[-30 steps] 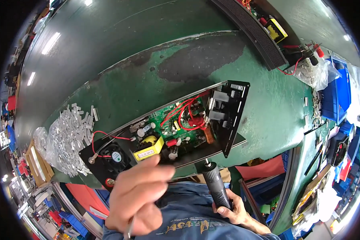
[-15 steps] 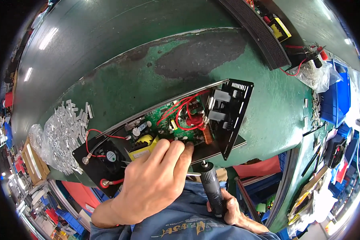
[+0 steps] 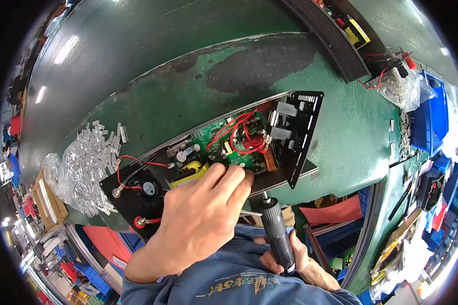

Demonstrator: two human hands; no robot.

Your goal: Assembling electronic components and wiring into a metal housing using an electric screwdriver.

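An open black metal case (image 3: 305, 137) lies slantwise in front of me, holding a green circuit board (image 3: 219, 129), red wires and a yellow-wrapped transformer (image 3: 190, 173). My left hand (image 3: 201, 216) reaches over its near side, bent fingers pressed together at the board's near edge. What the fingertips hold is hidden. A thin pale metal piece (image 3: 252, 213) sticks out beyond that hand. My right hand (image 3: 300, 256) is wrapped round a black electric screwdriver (image 3: 276, 229), upright with its bit toward the case's near wall. Whether the bit touches a screw I cannot tell.
A heap of small silver metal pieces (image 3: 89, 170) in clear plastic lies at the left. At the far right are a finned black case (image 3: 336, 46), a clear bag (image 3: 397, 89) and a blue bin (image 3: 427, 122). The green bench's front edge runs close to me.
The case sits slightly farther from me, and the view has shifted a little. More of the screwdriver's bit shows, and my right hand's fingers now show on both sides of its handle.
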